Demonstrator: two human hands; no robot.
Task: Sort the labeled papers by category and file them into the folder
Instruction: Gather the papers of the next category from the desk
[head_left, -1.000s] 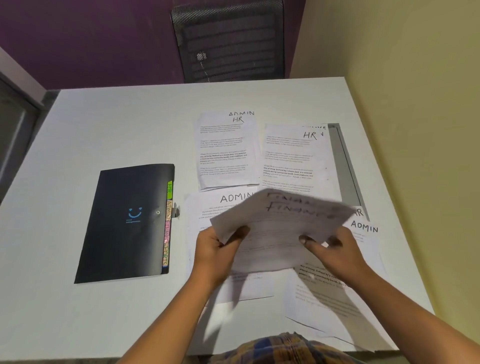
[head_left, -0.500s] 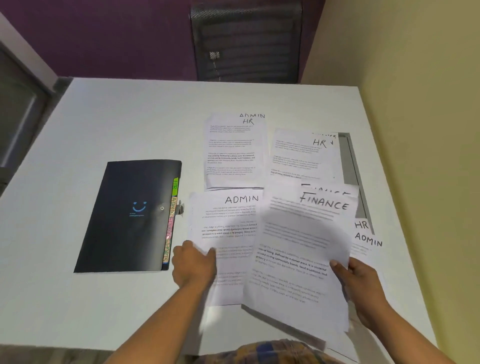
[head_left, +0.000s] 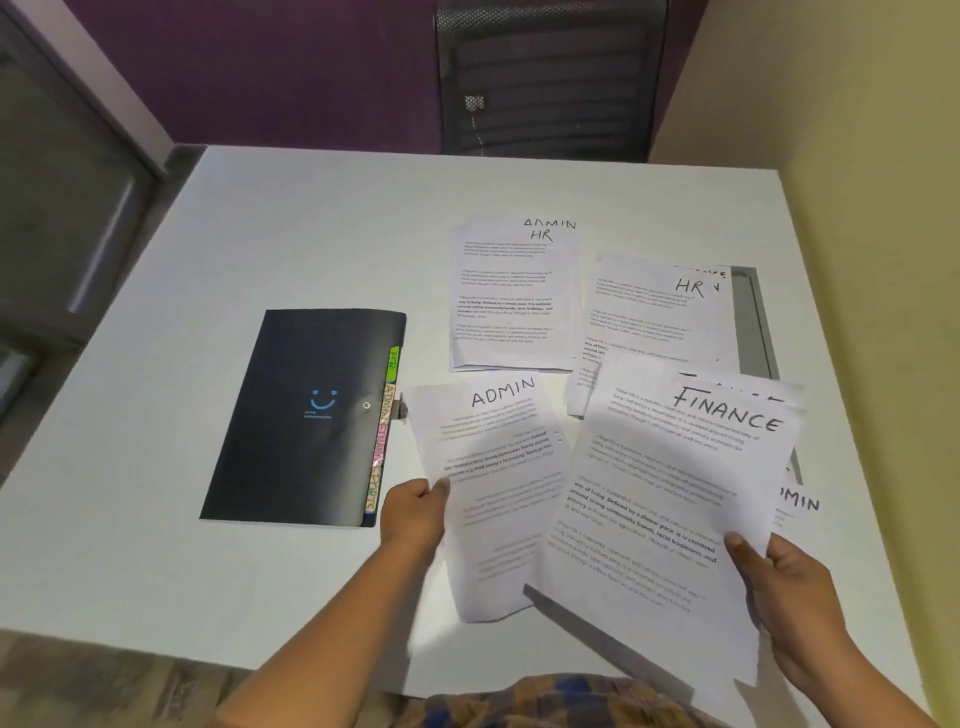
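Holding two sets of labelled papers above the near edge of a white desk (head_left: 311, 234), a person appears to be partway through sorting. The right hand (head_left: 795, 587) pinches the lower right corner of a few sheets headed FINANCE (head_left: 670, 499), thumb on top and fingers curled beneath. The left hand (head_left: 415, 512) grips the left edge of a sheet headed ADMIN (head_left: 498, 467), thumb pressed on its face. Splitting them between the hands likely keeps the two categories apart while the headings stay readable.

The black folder (head_left: 301, 415) lies shut toward the desk's left side, just beside the ADMIN sheet, its coloured tabs (head_left: 384, 431) facing the papers, which suits sliding sheets across. Nearer the far edge lie two piles: one (head_left: 511, 301) topped HR with ADMIN showing behind, another (head_left: 654, 312) topped HR close to the right edge. A further sheet marked ADMIN (head_left: 797, 501) peeks out under the FINANCE sheets.

The right side is cramped, with papers overlapping near the edge and a wall (head_left: 857, 260) just beyond. Bare desk lies to the folder's left and toward the far edge.
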